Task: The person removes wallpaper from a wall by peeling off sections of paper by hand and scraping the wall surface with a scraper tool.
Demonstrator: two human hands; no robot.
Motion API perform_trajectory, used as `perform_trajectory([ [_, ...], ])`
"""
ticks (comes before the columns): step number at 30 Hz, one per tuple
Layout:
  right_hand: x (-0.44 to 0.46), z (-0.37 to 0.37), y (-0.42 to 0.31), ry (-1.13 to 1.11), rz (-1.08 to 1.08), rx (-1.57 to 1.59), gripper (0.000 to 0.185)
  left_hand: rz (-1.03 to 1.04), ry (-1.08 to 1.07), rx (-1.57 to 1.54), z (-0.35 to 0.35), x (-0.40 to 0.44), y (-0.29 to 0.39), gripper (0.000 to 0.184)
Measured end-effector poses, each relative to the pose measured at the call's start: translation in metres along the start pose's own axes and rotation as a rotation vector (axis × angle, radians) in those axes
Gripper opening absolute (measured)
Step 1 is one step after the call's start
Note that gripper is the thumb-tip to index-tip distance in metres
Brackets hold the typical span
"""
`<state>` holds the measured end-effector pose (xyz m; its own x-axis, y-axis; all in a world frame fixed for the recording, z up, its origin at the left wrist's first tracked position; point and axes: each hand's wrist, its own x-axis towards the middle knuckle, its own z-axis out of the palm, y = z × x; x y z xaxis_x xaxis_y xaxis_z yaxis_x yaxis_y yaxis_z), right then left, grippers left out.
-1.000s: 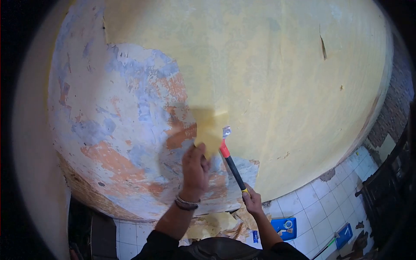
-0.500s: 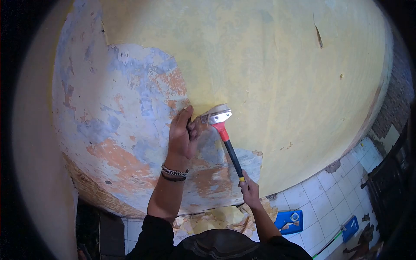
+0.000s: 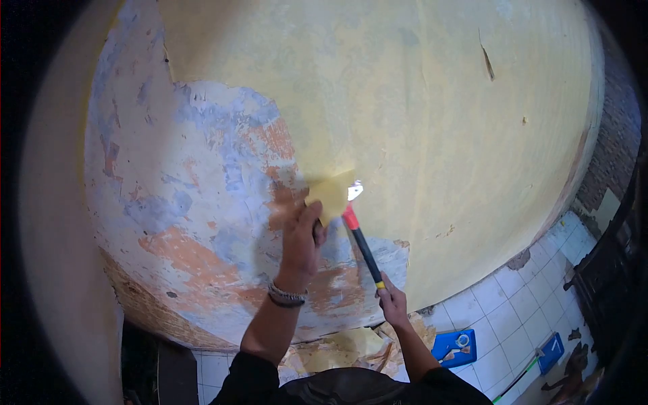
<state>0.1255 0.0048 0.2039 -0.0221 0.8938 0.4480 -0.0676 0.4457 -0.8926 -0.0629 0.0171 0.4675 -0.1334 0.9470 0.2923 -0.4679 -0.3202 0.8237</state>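
My left hand (image 3: pixel 302 246), with a bracelet at its wrist, is closed on a loose flap of yellow wallpaper (image 3: pixel 329 194), thumb on top. The flap lifts off the wall and still joins the covered part at its upper right. My right hand (image 3: pixel 392 300) grips the lower end of a long-handled scraper (image 3: pixel 366 253) with a black grip, red neck and shiny metal head. The head is up by the right edge of the flap, and the flap hides part of it. Around my left hand the bare wall (image 3: pixel 202 175) is patchy white, blue-grey and orange.
Yellow wallpaper (image 3: pixel 472 155) covers the wall on the right, with a small tear near the top. Torn paper scraps (image 3: pixel 351 347) lie at the wall's foot. A blue tray (image 3: pixel 445 345) holding tools and a blue dustpan (image 3: pixel 551 352) stand on the white tiles (image 3: pixel 503 317).
My left hand has moved slightly right and down, and the wallpaper flap now stands folded out from the wall. The scraper's head is now partly covered by the flap.
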Motion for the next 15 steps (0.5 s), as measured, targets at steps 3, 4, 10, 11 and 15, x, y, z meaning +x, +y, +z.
perform_trajectory([
  [3,0.021,0.002,-0.011,0.042,0.044,0.04,0.048,0.007,0.0,0.002,-0.005,-0.01,-0.025,0.014],
  [4,0.025,0.003,-0.011,0.047,0.043,0.005,0.048,0.014,-0.008,-0.026,-0.006,-0.015,-0.033,0.014],
  [10,0.02,-0.012,-0.011,-0.005,-0.068,-0.102,0.049,0.069,-0.019,0.048,-0.002,-0.019,-0.031,0.011],
  [11,0.026,-0.012,-0.021,0.0,-0.122,-0.162,0.048,0.058,-0.017,0.07,-0.001,-0.019,-0.031,0.012],
  [15,0.038,0.004,-0.011,-0.019,-0.076,-0.133,0.048,0.089,0.017,0.134,0.008,-0.03,-0.047,0.016],
])
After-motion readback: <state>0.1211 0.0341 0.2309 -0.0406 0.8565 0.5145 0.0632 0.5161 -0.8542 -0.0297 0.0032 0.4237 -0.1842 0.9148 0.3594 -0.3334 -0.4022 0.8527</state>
